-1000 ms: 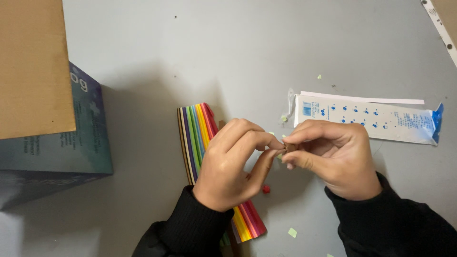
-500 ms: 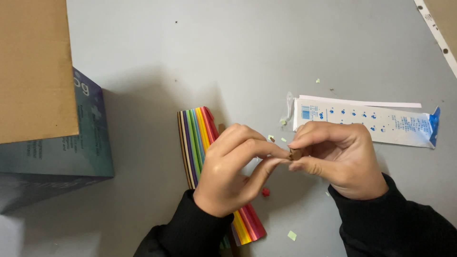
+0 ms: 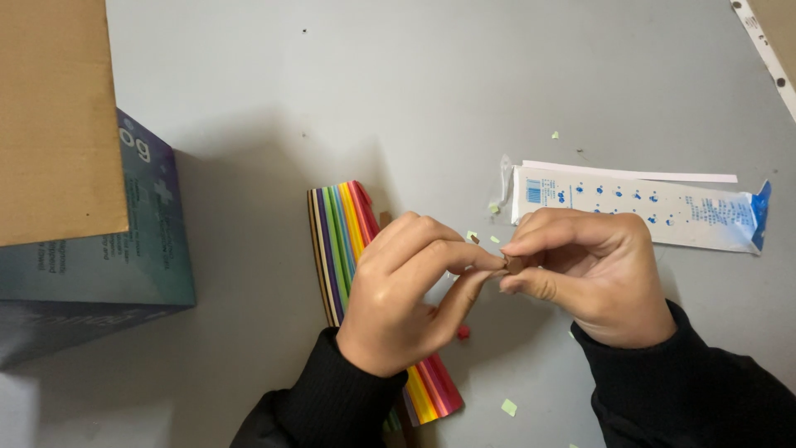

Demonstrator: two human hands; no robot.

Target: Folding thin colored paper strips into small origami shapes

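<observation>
Item: small brown piece (image 3: 514,265), paper by the look of it, shape too small to make out. It is pinched between the fingertips of both my hands, which meet over the grey table (image 3: 464,91).

My left hand (image 3: 406,299): thumb and forefinger closed on the left end of the brown piece; black sleeve to the wrist.

My right hand (image 3: 593,274): thumb and forefinger closed on the right end of the same piece; black sleeve as well.

Stack of coloured paper strips (image 3: 340,241): lies flat on the table under my left hand, so the brown piece sits just to its right and above it. Rainbow order, brown edge outermost on the left.

White and blue wrapper (image 3: 663,214): well right of the strips, beyond my right hand, torn open at its blue end.

Dark teal box (image 3: 108,274): left of the strips, apart from them, with a cardboard flap (image 3: 54,124) over it.

Green paper scraps (image 3: 508,406): scattered right of the strips; one small red bit (image 3: 463,333) just beside them.
</observation>
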